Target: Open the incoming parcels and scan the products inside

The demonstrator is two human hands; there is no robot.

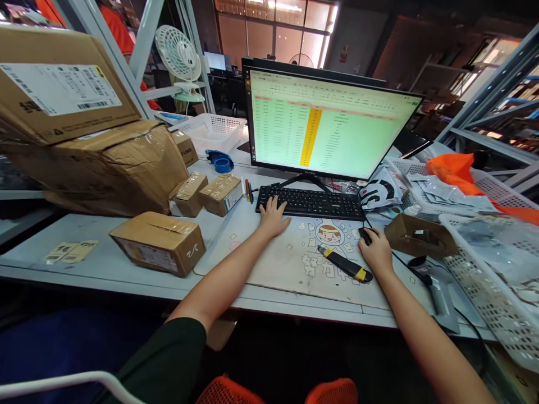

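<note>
My left hand (273, 217) lies with its fingers spread on the left end of a black keyboard (320, 203). My right hand (377, 251) is wrapped over a black computer mouse (365, 235) on the printed desk mat (269, 275). Between my arms a black and yellow utility knife (345, 264) lies on the mat, apart from both hands. Behind the keyboard stands a monitor (324, 123) that displays a spreadsheet with one yellow column.
Cardboard boxes (160, 241) and a large stack of cartons (105, 163) take up the left side. Blue tape (222, 163) lies behind the small boxes. On the right are an open brown box (415, 238), a scanner stand (442, 297) and a white basket (492, 292).
</note>
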